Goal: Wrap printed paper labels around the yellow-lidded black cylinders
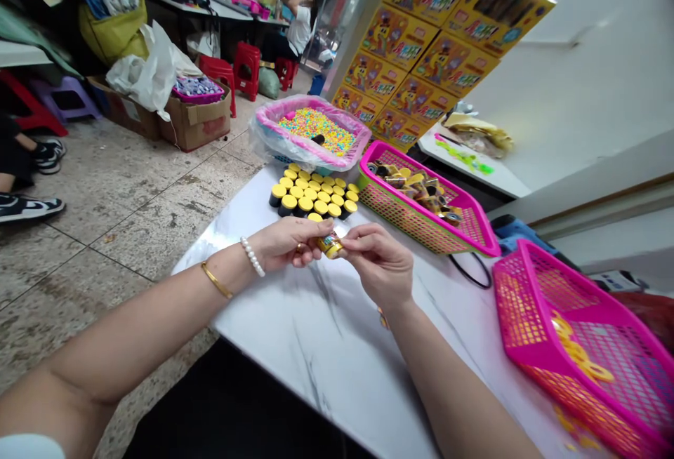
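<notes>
Over the white marble-patterned table (pixel 295 304), my left hand (pixel 287 243) pinches a small yellow canister with a printed label (pixel 330 245) between thumb and fingers. The fingertips of my right hand (pixel 382 262) are closed on its other side, so both hands hold it. Just beyond them stand rows of black canisters with yellow lids (pixel 309 194), upright and close together. Part of a small coloured piece (pixel 383 317) shows beside my right wrist; I cannot tell what it is.
Behind the rows sits a plastic-lined basin (pixel 258 137) of colourful beads. To its right, a pink basket (pixel 477 231) holds labelled pieces. Another pink basket (pixel 519 304) with yellow rings stands at right. Yellow printed boxes (pixel 392 38) are stacked behind. A person (pixel 299 27) sits far back.
</notes>
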{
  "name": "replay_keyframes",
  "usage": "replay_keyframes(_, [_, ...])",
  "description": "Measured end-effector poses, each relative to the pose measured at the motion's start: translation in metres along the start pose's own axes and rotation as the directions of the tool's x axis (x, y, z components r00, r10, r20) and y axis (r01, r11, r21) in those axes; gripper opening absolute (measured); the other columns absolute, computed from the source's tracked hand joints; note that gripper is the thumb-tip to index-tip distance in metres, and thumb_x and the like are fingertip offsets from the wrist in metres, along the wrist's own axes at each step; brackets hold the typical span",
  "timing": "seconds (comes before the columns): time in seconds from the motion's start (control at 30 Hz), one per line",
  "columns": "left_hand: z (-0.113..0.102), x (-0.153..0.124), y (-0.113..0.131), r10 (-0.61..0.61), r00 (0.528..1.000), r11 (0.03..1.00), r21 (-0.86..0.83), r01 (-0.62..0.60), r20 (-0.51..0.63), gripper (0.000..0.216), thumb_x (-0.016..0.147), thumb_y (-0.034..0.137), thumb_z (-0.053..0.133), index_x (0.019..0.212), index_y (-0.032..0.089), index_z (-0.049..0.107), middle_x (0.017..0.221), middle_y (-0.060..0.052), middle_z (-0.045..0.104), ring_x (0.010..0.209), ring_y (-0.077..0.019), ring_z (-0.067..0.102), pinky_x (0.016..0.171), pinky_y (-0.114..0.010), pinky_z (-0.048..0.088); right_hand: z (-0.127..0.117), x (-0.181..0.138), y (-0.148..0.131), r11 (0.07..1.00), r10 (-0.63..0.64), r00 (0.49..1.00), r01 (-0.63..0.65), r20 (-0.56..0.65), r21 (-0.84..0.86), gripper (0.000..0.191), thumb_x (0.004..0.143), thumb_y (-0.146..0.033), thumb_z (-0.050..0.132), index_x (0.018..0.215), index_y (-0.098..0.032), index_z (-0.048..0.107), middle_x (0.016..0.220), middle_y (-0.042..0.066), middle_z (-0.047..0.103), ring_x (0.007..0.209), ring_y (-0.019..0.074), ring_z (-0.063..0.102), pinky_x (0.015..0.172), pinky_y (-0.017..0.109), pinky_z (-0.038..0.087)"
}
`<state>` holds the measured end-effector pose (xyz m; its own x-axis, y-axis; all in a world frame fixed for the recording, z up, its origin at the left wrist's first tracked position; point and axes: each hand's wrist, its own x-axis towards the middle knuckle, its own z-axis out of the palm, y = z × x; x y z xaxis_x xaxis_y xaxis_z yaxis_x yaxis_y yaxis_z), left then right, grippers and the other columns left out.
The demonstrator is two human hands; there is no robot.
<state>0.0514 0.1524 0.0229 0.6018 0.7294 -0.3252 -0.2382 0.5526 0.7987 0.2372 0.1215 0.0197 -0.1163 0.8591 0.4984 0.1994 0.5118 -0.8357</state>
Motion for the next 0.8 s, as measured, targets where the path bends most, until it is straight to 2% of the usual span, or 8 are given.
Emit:
replay_keyframes(0.17, [0.0017,-0.001,0.0015,-0.043,0.995,0.997,0.056,0.048,-0.086,0.05,0.075,0.06,0.075,0.064,0.013,0.063,0.042,0.0,0.054,0.026,-0.005,0.037,0.028,-0.017,0.018,-0.0002,-0.0002,0.001,0.999,0.039,0.991,-0.034,0.125,-0.041,0.016,0.077,-0.033,0.082,0.092,-0.028,0.078,0.093,0.004,0.064,0.079,0.017,0.066,0.065,0.032,0.062])
replay_keyframes(0.23, [0.0026,-0.002,0.0025,-0.058,0.997,0.998,0.017,0.059,-0.058,0.047,0.08,0.056,0.072,0.064,0.014,0.062,0.043,-0.001,0.056,0.026,-0.006,0.04,0.028,-0.018,0.02,-0.0008,-0.0007,0.0004,0.998,0.026,0.994,-0.02,0.102,-0.06,0.012,0.076,-0.03,0.083,0.086,-0.028,0.079,0.091,0.004,0.063,0.078,0.0166,0.065,0.064,0.031,0.062])
replay_keyframes(0.33, [0.0038,-0.0031,0.003,-0.034,0.999,0.999,-0.004,0.034,-0.022,0.04,0.084,0.048,0.071,0.066,0.014,0.064,0.044,0.0,0.057,0.026,-0.0051,0.038,0.028,-0.018,0.019,-0.0004,-0.0022,0.0003,0.994,0.062,0.998,-0.064,0.025,0.085,0.01,0.075,-0.029,0.084,0.078,-0.025,0.075,0.087,0.001,0.058,0.071,0.0149,0.066,0.061,0.034,0.064])
replay_keyframes(0.4, [0.0044,-0.0028,0.002,0.001,0.998,0.999,0.033,0.001,-0.059,0.041,0.081,0.05,0.073,0.064,0.013,0.064,0.042,0.001,0.054,0.025,-0.004,0.034,0.027,-0.018,0.016,0.0005,-0.0028,0.0002,0.986,0.084,0.995,-0.09,0.048,0.142,0.01,0.077,-0.028,0.082,0.082,-0.025,0.074,0.09,0.0,0.057,0.068,0.0138,0.067,0.062,0.036,0.065])
replay_keyframes(0.5, [0.005,-0.0015,-0.0003,0.018,0.996,0.998,0.067,-0.012,-0.091,0.049,0.076,0.059,0.074,0.062,0.014,0.062,0.041,0.001,0.052,0.025,-0.0038,0.035,0.027,-0.017,0.016,0.0009,-0.0032,-0.0006,0.999,0.035,0.996,-0.035,0.086,0.003,0.012,0.08,-0.026,0.08,0.091,-0.027,0.076,0.091,0.002,0.06,0.071,0.0135,0.066,0.064,0.033,0.063])
replay_keyframes(0.57, [0.0047,-0.0007,-0.0014,-0.006,0.998,0.997,0.071,0.011,-0.065,0.051,0.074,0.062,0.073,0.063,0.014,0.062,0.043,0.0,0.054,0.027,-0.0047,0.038,0.027,-0.017,0.019,0.0003,-0.0034,-0.0004,0.994,-0.017,0.997,0.025,0.074,-0.103,0.006,0.081,-0.026,0.078,0.087,-0.026,0.077,0.087,0.003,0.061,0.07,0.0136,0.063,0.06,0.03,0.059])
replay_keyframes(0.7, [0.0019,0.0004,-0.0019,-0.015,0.999,0.998,0.064,0.018,-0.044,0.05,0.07,0.062,0.077,0.069,0.014,0.062,0.046,0.001,0.055,0.029,-0.0042,0.038,0.028,-0.016,0.019,-0.0013,-0.0037,0.0035,0.994,-0.054,0.997,0.059,0.052,-0.097,0.003,0.083,-0.025,0.076,0.086,-0.026,0.076,0.084,0.002,0.061,0.068,0.0134,0.062,0.059,0.029,0.057])
replay_keyframes(0.8, [0.0005,0.0008,-0.0019,0.025,0.997,0.998,0.056,-0.021,-0.073,0.051,0.068,0.06,0.08,0.07,0.013,0.062,0.047,0.003,0.052,0.031,-0.0021,0.035,0.03,-0.015,0.015,-0.0013,-0.0034,0.006,0.989,-0.078,0.99,0.091,0.114,-0.115,0.02,0.079,-0.022,0.08,0.098,-0.029,0.076,0.092,0.003,0.063,0.075,0.0142,0.064,0.062,0.028,0.057])
